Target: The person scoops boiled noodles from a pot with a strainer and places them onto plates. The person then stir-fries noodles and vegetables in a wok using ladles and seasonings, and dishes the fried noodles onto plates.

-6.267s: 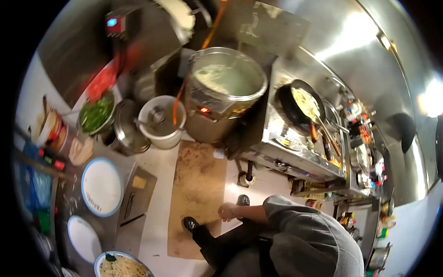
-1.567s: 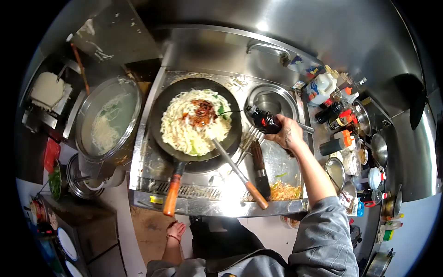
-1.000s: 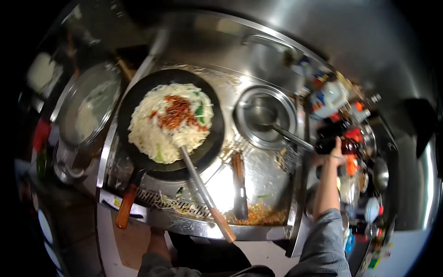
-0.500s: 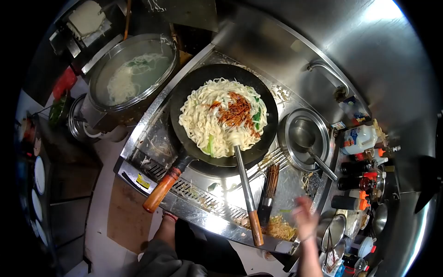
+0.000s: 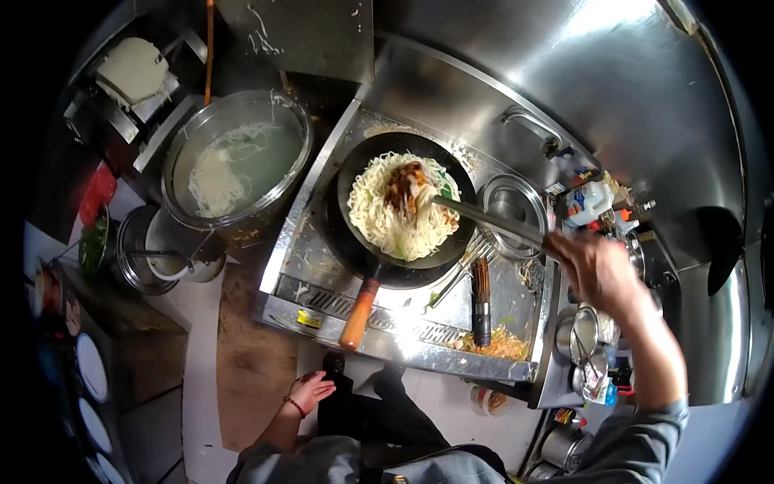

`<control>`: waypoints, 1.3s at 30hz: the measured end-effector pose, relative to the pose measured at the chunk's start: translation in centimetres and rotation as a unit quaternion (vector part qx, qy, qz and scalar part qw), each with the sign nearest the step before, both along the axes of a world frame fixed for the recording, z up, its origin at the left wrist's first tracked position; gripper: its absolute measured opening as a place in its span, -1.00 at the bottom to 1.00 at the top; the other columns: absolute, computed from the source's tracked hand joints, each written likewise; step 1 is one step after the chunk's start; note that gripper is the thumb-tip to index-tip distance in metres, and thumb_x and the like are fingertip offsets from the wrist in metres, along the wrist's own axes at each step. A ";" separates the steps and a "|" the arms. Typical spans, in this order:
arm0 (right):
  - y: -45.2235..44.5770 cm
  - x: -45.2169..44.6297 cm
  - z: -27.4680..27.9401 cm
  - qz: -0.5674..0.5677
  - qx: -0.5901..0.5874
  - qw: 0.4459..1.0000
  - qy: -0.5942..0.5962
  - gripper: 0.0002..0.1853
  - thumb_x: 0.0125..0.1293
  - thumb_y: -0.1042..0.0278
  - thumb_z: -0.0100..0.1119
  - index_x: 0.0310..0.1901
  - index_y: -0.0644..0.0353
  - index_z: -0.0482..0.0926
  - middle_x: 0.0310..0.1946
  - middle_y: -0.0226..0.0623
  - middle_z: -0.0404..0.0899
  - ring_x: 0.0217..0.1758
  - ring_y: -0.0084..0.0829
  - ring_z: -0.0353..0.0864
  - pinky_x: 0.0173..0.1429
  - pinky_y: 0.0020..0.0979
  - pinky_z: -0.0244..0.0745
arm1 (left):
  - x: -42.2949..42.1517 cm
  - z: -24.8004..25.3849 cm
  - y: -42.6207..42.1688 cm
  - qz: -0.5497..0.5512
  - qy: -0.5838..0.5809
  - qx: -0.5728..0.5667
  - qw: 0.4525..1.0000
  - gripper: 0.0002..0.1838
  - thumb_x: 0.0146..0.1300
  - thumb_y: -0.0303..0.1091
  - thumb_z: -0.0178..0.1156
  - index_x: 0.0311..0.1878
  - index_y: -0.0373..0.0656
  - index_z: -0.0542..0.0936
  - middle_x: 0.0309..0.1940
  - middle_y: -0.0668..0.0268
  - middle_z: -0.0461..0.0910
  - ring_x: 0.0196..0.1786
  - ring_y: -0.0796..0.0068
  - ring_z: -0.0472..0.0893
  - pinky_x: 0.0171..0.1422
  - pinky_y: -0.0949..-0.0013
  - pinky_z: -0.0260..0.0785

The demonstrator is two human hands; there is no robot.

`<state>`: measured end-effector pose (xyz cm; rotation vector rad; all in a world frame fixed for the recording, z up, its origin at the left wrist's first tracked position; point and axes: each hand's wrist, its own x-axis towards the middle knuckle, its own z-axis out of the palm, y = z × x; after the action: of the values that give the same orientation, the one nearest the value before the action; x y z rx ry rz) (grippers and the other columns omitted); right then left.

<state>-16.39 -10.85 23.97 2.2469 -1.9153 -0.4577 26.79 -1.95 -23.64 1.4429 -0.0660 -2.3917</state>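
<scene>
My right hand is closed around the grip of a long-handled metal wok utensil. Its head is buried in pale wide noodles, so I cannot tell whether it is a ladle or a spatula. Dark red-brown sauce and some green leaves lie among the noodles. They fill a black wok whose wooden handle points toward me. My left hand hangs low in front of my body, fingers stretched and holding nothing, apart from the wok handle.
A steaming pot of noodles stands at left. Right of the wok are a metal bowl, a bamboo wok brush and food scraps. A faucet rises behind. Bottles, including a white jug, line the right side.
My right hand has taken hold of the utensil and raised its grip to the right; the noodles and sauce are being stirred. My left hand has come into view. The camera's view has shifted.
</scene>
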 end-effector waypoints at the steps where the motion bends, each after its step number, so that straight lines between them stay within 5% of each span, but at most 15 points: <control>1: -1.7 1.6 1.8 0.010 0.004 0.998 0.063 -0.73 0.35 0.35 -0.11 0.01 0.12 0.50 -0.68 -0.25 0.33 -0.66 -0.32 0.39 -0.57 -0.23 0.31 | 0.8 3.6 -1.2 -0.031 -0.007 -0.034 0.999 -0.68 0.31 -0.27 0.06 0.03 -0.27 0.38 -0.15 0.04 0.51 -0.06 0.18 0.55 0.04 0.19 0.48; 3: -5.1 4.3 4.6 0.105 0.004 0.990 0.091 -0.82 0.31 0.38 -0.08 -0.18 0.10 0.55 -0.59 -0.20 0.37 -0.58 -0.33 0.46 -0.55 -0.25 0.38 | 1.6 9.2 -3.7 -0.047 0.027 -0.091 0.994 -0.69 0.32 -0.27 0.05 0.02 -0.28 0.40 -0.18 0.08 0.53 -0.06 0.23 0.56 0.02 0.22 0.48; 5: -8.3 9.2 8.1 -0.079 0.141 0.983 0.091 -0.83 0.27 0.39 -0.07 -0.30 0.15 0.56 -0.49 -0.22 0.54 -0.34 -0.38 0.59 -0.25 -0.31 0.55 | 1.4 10.8 -6.1 -0.086 0.096 -0.200 0.971 -0.59 0.35 -0.19 -0.01 0.12 -0.29 0.36 -0.09 0.05 0.52 -0.01 0.25 0.55 0.08 0.27 0.43; 8: -11.6 8.3 11.5 -0.002 0.237 0.970 0.050 -0.84 0.20 0.32 0.07 -0.35 0.16 0.63 -0.62 -0.32 0.56 -0.59 -0.50 0.54 -0.50 -0.39 0.45 | -3.0 16.9 -9.7 -0.082 0.168 -0.254 0.949 -0.59 0.38 -0.23 -0.07 0.17 -0.28 0.31 -0.08 0.12 0.51 -0.02 0.29 0.55 0.03 0.29 0.44; 13: -7.1 3.2 13.0 -0.334 0.233 0.886 -0.224 -0.77 0.17 0.43 0.14 -0.12 0.13 0.62 -0.67 -0.41 0.49 -0.72 -0.67 0.35 -0.66 -0.56 0.29 | -8.9 16.6 -11.0 -0.094 0.166 -0.287 0.939 -0.61 0.40 -0.31 -0.10 0.23 -0.22 0.25 -0.11 0.17 0.51 -0.13 0.36 0.56 -0.08 0.32 0.47; 16: 0.0 -0.9 9.1 -0.435 0.149 0.778 -0.429 -0.69 0.18 0.48 0.08 -0.01 0.22 0.54 -0.61 -0.39 0.50 -0.69 -0.66 0.39 -0.66 -0.62 0.27 | -9.3 17.0 -10.9 -0.079 0.172 -0.275 0.943 -0.68 0.38 -0.31 -0.07 0.14 -0.20 0.33 -0.23 0.19 0.51 -0.29 0.41 0.55 -0.21 0.33 0.48; 20: 6.7 -0.5 -3.2 -0.481 0.061 0.734 -0.475 -0.68 0.35 0.16 -0.03 0.06 0.03 0.52 -0.61 -0.48 0.45 -0.72 -0.66 0.26 -0.65 -0.58 0.25 | -10.8 16.2 -13.5 -0.136 0.194 -0.197 0.951 -0.73 0.35 -0.32 -0.05 0.03 -0.24 0.40 -0.32 0.20 0.51 -0.32 0.41 0.53 -0.33 0.37 0.44; 25: 7.4 12.1 -21.5 -0.450 0.019 0.727 -0.518 -0.68 0.38 0.23 -0.16 0.02 0.24 0.43 -0.42 0.00 0.56 -0.35 -0.31 0.58 -0.25 -0.28 0.46 | -14.7 15.5 -14.8 -0.166 0.158 -0.164 0.959 -0.86 0.23 -0.35 0.14 -0.23 -0.14 0.42 -0.48 0.32 0.44 -0.58 0.59 0.38 -0.53 0.46 0.29; 26: 9.1 14.2 -22.2 -0.408 0.000 0.715 -0.568 -0.68 0.37 0.26 -0.13 0.04 0.26 0.41 -0.37 0.06 0.57 -0.26 -0.25 0.62 -0.19 -0.26 0.48 | -15.3 15.9 -14.0 -0.161 0.092 -0.228 0.956 -0.86 0.18 -0.43 0.17 -0.31 -0.14 0.38 -0.55 0.37 0.38 -0.60 0.60 0.37 -0.57 0.46 0.27; 28: 15.4 12.1 -24.2 -0.305 -0.059 0.823 -0.475 -0.66 0.34 0.27 -0.06 0.08 0.24 0.39 -0.30 0.06 0.58 -0.22 -0.19 0.64 -0.18 -0.29 0.50 | -14.8 19.0 -12.4 -0.168 0.095 -0.244 0.950 -0.85 0.15 -0.48 0.16 -0.34 -0.15 0.35 -0.56 0.37 0.37 -0.61 0.60 0.37 -0.58 0.46 0.25; 31: 24.0 6.3 -22.1 -0.317 -0.036 0.825 -0.467 -0.63 0.26 0.40 0.04 0.11 0.21 0.39 -0.25 0.04 0.57 -0.22 -0.15 0.63 -0.19 -0.31 0.52 | -12.2 24.5 -10.0 -0.174 0.109 -0.205 0.957 -0.88 0.15 -0.52 0.12 -0.33 -0.17 0.36 -0.59 0.36 0.35 -0.63 0.58 0.37 -0.60 0.44 0.24; 33: 25.1 1.6 -18.9 -0.448 0.052 0.675 -0.584 -0.60 0.23 0.44 0.09 0.12 0.19 0.38 -0.22 0.05 0.56 -0.22 -0.15 0.63 -0.19 -0.31 0.52 | -10.4 27.0 -9.1 -0.184 0.135 -0.158 0.961 -0.92 0.17 -0.50 0.09 -0.38 -0.19 0.38 -0.62 0.35 0.36 -0.64 0.58 0.39 -0.61 0.46 0.24; 35: 20.9 0.4 -15.4 -0.380 0.048 0.752 -0.537 -0.63 0.24 0.42 0.08 0.09 0.21 0.41 -0.24 0.06 0.56 -0.24 -0.10 0.61 -0.23 -0.27 0.50 | -10.9 28.2 -10.5 -0.203 0.138 -0.240 0.939 -0.85 0.21 -0.39 0.08 -0.44 -0.18 0.40 -0.70 0.39 0.35 -0.69 0.61 0.36 -0.61 0.53 0.22; 36: 18.5 1.0 -14.1 -0.169 -0.020 0.921 -0.351 -0.67 0.25 0.38 0.07 0.06 0.23 0.44 -0.27 0.07 0.56 -0.27 -0.06 0.60 -0.26 -0.24 0.48 | -12.0 27.5 -11.8 -0.190 0.134 -0.189 0.954 -0.85 0.19 -0.40 0.10 -0.45 -0.19 0.38 -0.70 0.41 0.35 -0.70 0.63 0.35 -0.61 0.53 0.21; 39: 13.2 1.3 -13.9 -0.230 -0.006 0.910 -0.344 -0.71 0.25 0.39 0.05 0.00 0.27 0.46 -0.34 0.10 0.55 -0.25 0.04 0.55 -0.24 -0.18 0.45 | -12.0 23.4 -10.6 -0.162 0.149 -0.204 0.954 -0.88 0.19 -0.44 0.10 -0.36 -0.19 0.35 -0.66 0.39 0.35 -0.72 0.62 0.33 -0.66 0.51 0.18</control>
<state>-15.12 2.33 10.10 2.0942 -2.7844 0.3762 14.83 -12.60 -0.22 0.9295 -0.7259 -2.6159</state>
